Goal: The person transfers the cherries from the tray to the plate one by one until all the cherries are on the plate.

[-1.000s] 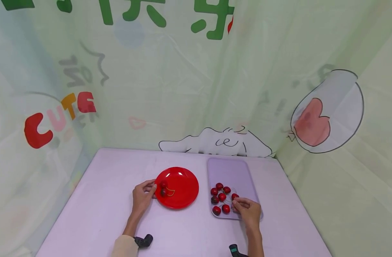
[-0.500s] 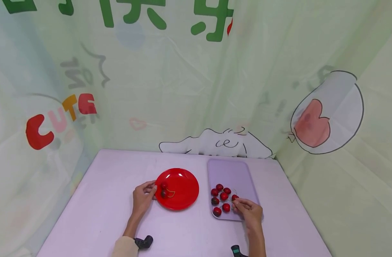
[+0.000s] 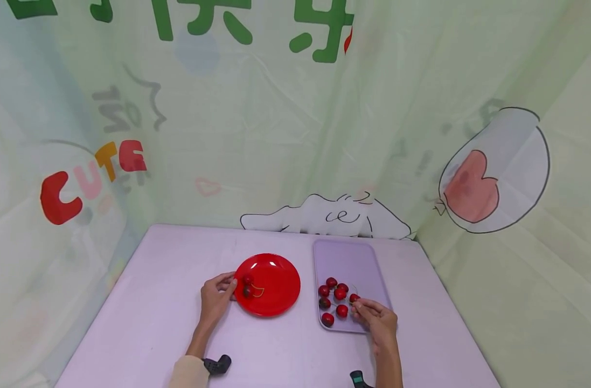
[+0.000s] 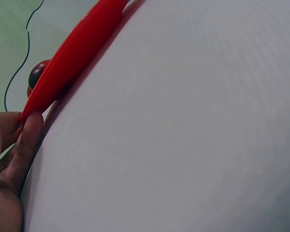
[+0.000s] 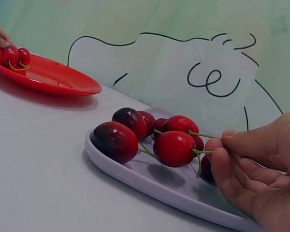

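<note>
My left hand pinches the left rim of a round red plate; the left wrist view shows the thumb and fingers on that rim. On the plate's left side lies a pair of cherries with joined stems. My right hand pinches green cherry stems between thumb and finger at the lilac tray. A red cherry hangs from a pinched stem, a shadow on the tray beneath it. Several more cherries, some dark on one side, sit close around it.
A pale table carries both plate and tray, with a gap between them. Printed cloth closes off the back and both sides. Black devices are strapped at the wrists.
My right hand has shifted slightly to the right. Two cherries near it in the tray have moved a little, one rightward and one upward. My left hand and the plate stay put.
</note>
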`<state>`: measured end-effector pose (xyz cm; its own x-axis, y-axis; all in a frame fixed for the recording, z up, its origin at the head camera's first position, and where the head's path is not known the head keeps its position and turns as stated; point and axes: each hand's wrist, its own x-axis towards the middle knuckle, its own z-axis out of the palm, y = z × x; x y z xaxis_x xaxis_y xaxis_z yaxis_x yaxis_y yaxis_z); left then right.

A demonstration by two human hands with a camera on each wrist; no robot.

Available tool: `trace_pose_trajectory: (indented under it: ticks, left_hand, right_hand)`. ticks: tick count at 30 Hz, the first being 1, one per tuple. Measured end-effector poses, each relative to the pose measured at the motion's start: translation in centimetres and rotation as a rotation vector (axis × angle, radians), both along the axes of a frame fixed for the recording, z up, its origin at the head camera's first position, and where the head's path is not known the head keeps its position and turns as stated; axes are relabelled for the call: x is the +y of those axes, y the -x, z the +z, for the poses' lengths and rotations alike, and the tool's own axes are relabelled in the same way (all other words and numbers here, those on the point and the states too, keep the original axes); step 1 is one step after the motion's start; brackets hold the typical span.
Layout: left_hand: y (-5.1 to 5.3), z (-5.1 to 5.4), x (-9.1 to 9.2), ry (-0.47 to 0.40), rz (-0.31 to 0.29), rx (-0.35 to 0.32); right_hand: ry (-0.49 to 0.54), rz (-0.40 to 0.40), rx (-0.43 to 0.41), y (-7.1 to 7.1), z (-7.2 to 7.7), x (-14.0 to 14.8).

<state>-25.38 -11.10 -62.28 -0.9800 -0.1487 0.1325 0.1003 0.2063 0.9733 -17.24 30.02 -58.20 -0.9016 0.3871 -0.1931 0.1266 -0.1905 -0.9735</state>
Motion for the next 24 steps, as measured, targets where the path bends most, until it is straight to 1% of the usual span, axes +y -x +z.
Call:
trace_pose_trajectory:
  ticks: [4, 9, 16, 24]
  left_hand:
    - [0.06, -0.08, -0.03, -0.007, 0.001, 0.002]
    - [0.18, 0.05, -0.04, -0.004, -0.002, 0.008]
    - [0.29, 0.07, 0.01, 0.013, -0.001, -0.001]
    - [0.32, -0.10, -0.03, 0.000, -0.007, 0.006]
  right_hand:
    - [0.026, 0.002, -0.001, 0.04, -0.23, 0.05]
    - [0.032, 0.003, 0.014, 0.01, 0.04, -0.08]
    - [0.052, -0.008, -0.003, 0.05, 0.15, -0.11]
    - [0.081, -0.011, 0.004, 0.12, 0.06, -0.14]
